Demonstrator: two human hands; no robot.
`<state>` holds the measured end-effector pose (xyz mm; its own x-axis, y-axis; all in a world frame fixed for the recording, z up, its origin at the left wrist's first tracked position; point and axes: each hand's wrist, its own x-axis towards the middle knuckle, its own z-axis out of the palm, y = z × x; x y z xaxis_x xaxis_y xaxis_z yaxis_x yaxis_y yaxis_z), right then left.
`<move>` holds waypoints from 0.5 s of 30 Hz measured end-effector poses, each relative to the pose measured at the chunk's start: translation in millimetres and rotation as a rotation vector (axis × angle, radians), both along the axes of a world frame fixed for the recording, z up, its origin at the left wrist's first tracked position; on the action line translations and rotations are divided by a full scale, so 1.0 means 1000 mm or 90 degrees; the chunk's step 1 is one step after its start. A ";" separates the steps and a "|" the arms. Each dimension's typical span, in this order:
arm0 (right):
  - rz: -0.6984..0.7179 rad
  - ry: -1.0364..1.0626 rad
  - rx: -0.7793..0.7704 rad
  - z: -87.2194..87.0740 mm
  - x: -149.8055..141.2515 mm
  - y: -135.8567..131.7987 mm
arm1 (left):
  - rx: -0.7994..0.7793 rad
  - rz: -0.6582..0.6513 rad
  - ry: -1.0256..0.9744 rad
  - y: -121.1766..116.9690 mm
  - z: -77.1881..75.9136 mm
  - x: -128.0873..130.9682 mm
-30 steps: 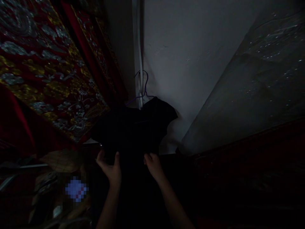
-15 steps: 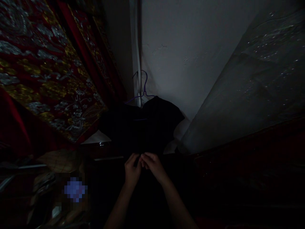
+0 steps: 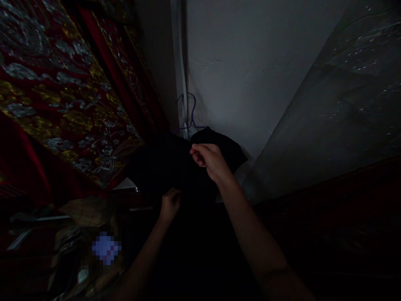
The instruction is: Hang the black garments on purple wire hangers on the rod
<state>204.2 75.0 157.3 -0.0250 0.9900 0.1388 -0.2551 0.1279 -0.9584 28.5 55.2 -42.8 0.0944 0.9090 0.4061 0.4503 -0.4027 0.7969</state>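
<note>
A black garment (image 3: 163,167) hangs on a purple hanger (image 3: 189,121) against the white wall, in dim light. My right hand (image 3: 210,161) is raised to the garment's chest near the collar, its fingers pinched together on the dark cloth or something small on it. Lower down, my left hand (image 3: 169,205) is closed on the garment's front. The fabric is so dark that its details are hidden.
A red cloth with gold and silver embroidery (image 3: 59,96) hangs at the left. A grey sequinned fabric (image 3: 338,108) slopes down at the right. A white pipe (image 3: 180,67) runs up the wall corner. Cluttered items (image 3: 72,246) lie at lower left.
My right hand has risen from the garment's middle to near the collar. My left hand, open a second ago, came to the centre and now stays low, closed on the cloth.
</note>
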 end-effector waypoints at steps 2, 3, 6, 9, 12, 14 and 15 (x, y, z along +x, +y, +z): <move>0.010 -0.028 0.039 0.000 -0.007 -0.004 | 0.009 -0.014 0.006 0.010 0.021 -0.002; 0.016 -0.044 0.057 -0.003 -0.010 -0.007 | 0.028 -0.018 0.005 0.012 0.037 -0.002; 0.024 -0.112 0.095 -0.013 -0.013 -0.015 | 0.194 0.005 -0.022 0.012 0.096 0.003; 0.013 -0.174 0.149 -0.010 -0.008 -0.019 | 0.330 0.009 0.001 0.012 0.154 0.009; -0.018 -0.237 0.214 -0.005 -0.003 -0.018 | 0.360 -0.052 0.088 0.014 0.185 0.013; -0.045 -0.271 0.232 -0.013 0.000 -0.012 | 0.379 -0.062 0.125 0.013 0.194 0.016; -0.057 -0.283 0.226 -0.022 0.000 -0.008 | 0.388 -0.056 0.133 0.012 0.197 0.016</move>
<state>204.7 67.4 135.6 -0.0751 0.8856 0.4584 0.1898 0.4640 -0.8653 44.7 66.8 153.9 0.2913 0.5064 0.8116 0.5154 -0.7978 0.3128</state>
